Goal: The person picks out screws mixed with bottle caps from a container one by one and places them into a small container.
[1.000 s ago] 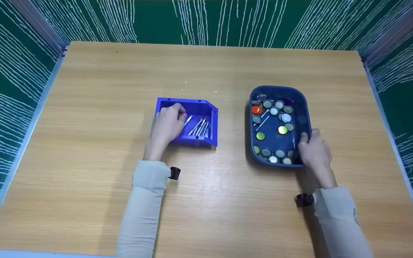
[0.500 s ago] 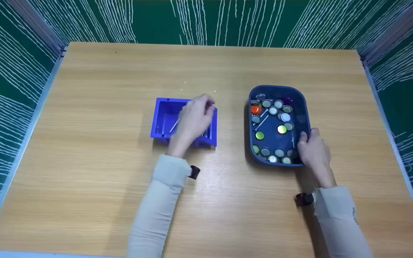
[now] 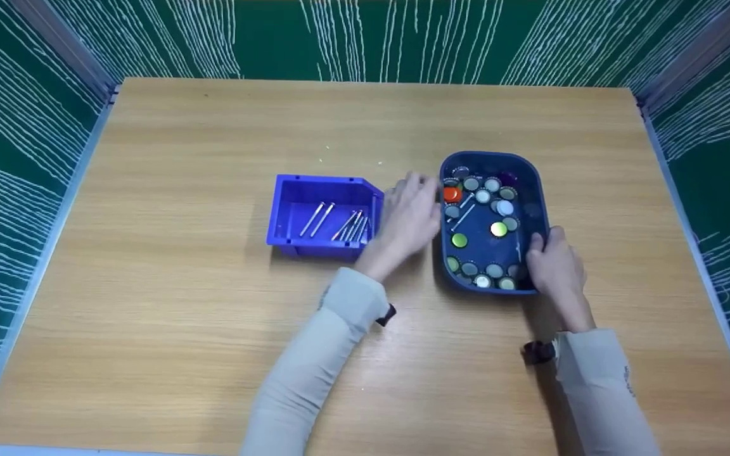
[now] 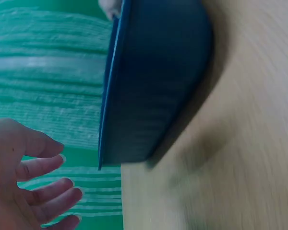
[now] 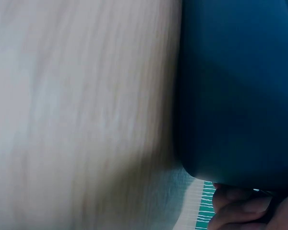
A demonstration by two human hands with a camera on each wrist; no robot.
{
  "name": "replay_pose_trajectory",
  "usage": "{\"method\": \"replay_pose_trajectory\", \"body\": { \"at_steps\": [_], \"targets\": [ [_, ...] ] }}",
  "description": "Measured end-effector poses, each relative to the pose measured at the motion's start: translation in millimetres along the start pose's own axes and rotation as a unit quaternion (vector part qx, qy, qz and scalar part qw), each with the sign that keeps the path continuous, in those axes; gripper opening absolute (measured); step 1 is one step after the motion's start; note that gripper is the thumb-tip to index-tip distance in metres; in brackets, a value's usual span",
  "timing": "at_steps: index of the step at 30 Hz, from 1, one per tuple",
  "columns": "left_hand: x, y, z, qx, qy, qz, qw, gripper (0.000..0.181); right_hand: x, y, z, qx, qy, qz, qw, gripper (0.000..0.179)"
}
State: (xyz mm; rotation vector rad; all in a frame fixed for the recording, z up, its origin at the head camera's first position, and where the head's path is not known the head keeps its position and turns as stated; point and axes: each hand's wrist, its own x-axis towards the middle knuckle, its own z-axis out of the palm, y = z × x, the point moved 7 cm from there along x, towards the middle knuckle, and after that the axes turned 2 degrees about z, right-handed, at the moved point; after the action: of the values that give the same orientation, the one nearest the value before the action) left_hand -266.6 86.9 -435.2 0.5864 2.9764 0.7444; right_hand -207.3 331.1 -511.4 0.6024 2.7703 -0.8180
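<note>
My left hand (image 3: 409, 212) is over the gap between a blue-violet parts bin (image 3: 282, 209) and a dark blue tray (image 3: 544, 196). Its fingers are loosely bent, and in the left wrist view nothing shows in the hand (image 4: 19, 187). Inside the bin lie several silver nails or screws (image 3: 322, 220); their exact kind is too small to tell. The tray holds several bottle caps (image 3: 499, 229), mostly silver and green, one orange, plus a few similar silver pieces (image 3: 464, 217). My right hand (image 3: 555, 266) grips the tray's near right rim, thumb inside and fingers outside.
Both containers stand on a wooden table (image 3: 181, 354). Green walls (image 3: 276, 38) with white streaks enclose its back and sides. Tiny pale specks (image 3: 380, 163) lie behind the bin.
My left hand has moved right, from inside the bin to beside the tray's left wall. Two silver pieces now show in the bin's left part. My right hand stays on the tray.
</note>
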Motion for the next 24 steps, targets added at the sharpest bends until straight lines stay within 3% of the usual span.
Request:
{"method": "replay_pose_trajectory", "body": {
  "at_steps": [6,12,16,19,21,24],
  "targets": [
    [2.7,31.3,25.2,0.076,-0.043,0.073,0.9936,0.045,0.0,-0.2,-0.6,-0.003,0.004,-0.001,1.0000,0.054],
    [-1.9,47.4,54.9,0.148,-0.060,0.118,0.9802,0.045,-1.0,0.6,-0.4,-0.005,0.008,-0.004,0.9999,0.053],
    [-0.7,52.7,71.8,0.220,-0.074,0.108,0.9666,0.052,-1.0,2.8,-0.8,-0.008,0.007,0.001,0.9999,0.053],
    [0.9,54.7,82.4,0.270,-0.103,0.093,0.9528,0.056,-1.0,2.9,-0.5,-0.008,0.003,0.003,1.0000,0.054],
    [1.3,54.7,88.8,0.290,-0.128,0.084,0.9446,0.053,-0.9,1.9,-0.1,-0.007,0.001,0.002,1.0000,0.054],
    [1.8,51.8,95.5,0.295,-0.158,0.063,0.9404,0.054,-0.9,-0.6,-0.1,-0.004,0.001,-0.003,1.0000,0.055]
  ]
}}
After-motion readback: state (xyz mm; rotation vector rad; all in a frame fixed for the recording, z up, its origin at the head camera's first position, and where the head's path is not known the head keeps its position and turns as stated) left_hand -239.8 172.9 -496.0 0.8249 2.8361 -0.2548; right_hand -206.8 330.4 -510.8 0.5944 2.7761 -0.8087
